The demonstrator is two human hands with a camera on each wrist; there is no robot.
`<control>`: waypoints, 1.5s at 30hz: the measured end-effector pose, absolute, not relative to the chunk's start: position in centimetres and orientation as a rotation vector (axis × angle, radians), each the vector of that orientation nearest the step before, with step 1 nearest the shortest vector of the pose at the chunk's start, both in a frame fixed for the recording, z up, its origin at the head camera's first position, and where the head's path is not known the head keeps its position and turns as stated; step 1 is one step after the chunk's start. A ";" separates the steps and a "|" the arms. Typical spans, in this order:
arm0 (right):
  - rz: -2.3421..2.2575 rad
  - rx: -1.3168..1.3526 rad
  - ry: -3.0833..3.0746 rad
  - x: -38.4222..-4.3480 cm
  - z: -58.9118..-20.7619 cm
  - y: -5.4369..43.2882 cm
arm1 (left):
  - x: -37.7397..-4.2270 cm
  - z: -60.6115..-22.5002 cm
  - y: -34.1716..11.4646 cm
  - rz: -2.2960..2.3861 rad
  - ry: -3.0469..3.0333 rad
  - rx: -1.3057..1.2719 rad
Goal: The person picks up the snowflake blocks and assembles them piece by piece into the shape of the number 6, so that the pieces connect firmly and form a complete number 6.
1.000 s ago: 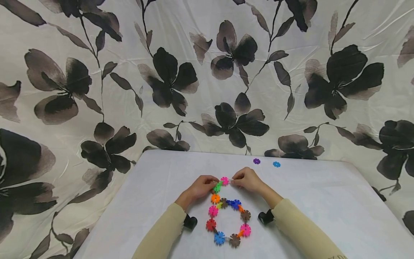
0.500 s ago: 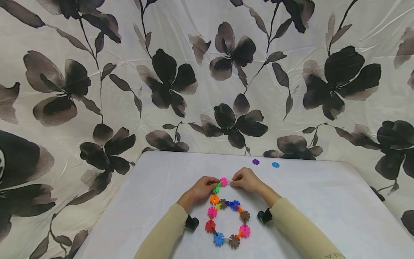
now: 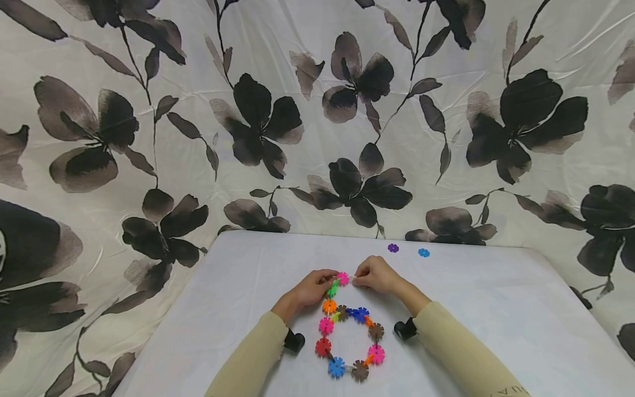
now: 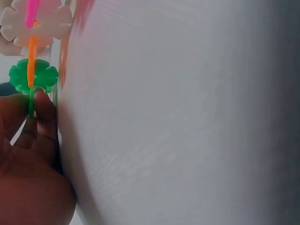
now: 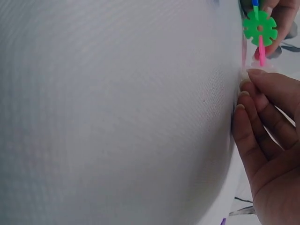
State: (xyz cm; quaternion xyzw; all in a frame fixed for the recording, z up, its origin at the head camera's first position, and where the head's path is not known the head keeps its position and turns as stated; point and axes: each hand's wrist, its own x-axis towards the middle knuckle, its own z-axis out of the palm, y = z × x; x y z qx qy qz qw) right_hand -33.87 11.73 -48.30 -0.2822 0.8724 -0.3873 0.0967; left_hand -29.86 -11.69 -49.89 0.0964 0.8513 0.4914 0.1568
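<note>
A chain of interlocking plastic snowflake discs (image 3: 326, 325) lies on the white table, a closed ring with a tail rising from its left side. Its pieces are pink, red, blue, brown, orange and other colors. My left hand (image 3: 310, 288) pinches a green snowflake disc (image 4: 32, 108) near the tail's top between thumb and fingers. Beyond it sits a pink snowflake disc (image 3: 343, 278), between the two hands. At the pink disc's right side, my right hand (image 3: 379, 275) pinches a whitish snowflake disc (image 3: 352, 279), mostly covered by the fingertips.
Two loose discs, one purple (image 3: 393, 248) and one blue (image 3: 424, 253), lie near the table's far edge. Behind the white table (image 3: 496, 309) hangs a flower-patterned cloth (image 3: 292, 182). A black wrist camera (image 3: 295, 342) sits below the left hand, another (image 3: 405, 330) below the right.
</note>
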 end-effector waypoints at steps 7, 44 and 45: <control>-1.156 -0.833 2.573 -33.7 -48.2 11.7 | -29.8 -49.8 -11.8 1.396 2.460 0.320; -1.162 -0.919 2.529 -34.0 -48.4 11.9 | -31.2 -50.1 -10.4 1.520 2.493 0.213; -1.159 -0.925 2.528 -34.0 -48.4 11.8 | -31.2 -50.1 -10.4 1.522 2.490 0.213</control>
